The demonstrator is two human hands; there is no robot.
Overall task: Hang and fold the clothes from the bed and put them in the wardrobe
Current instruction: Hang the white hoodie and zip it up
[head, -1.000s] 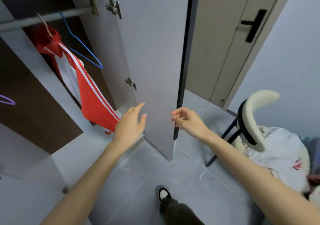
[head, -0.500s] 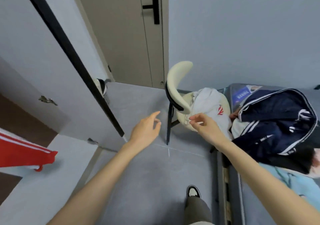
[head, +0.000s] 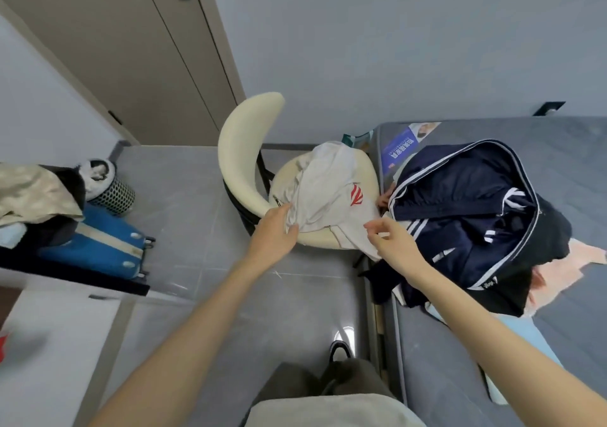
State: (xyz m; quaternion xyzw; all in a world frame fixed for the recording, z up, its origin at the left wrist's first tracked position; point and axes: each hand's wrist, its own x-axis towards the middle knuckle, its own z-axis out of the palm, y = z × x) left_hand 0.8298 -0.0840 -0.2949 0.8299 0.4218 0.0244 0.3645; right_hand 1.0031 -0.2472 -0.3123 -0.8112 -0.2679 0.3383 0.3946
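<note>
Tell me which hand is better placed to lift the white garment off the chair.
Left. The left hand grips the white garment at its near edge on the chair seat, fabric bunched in its fingers. The right hand hovers over the garment's lower corner, fingers apart, holding nothing.

Chair (head: 241, 144) seat: white top (head: 328, 190) draped over it. Bed (head: 558, 150), on my right: navy jacket (head: 466, 216) heaped at near edge, pink cloth (head: 584, 259) touching it. Floor (head: 197, 180), on my left: blue suitcase (head: 98, 246), mesh basket (head: 113, 195).
</note>
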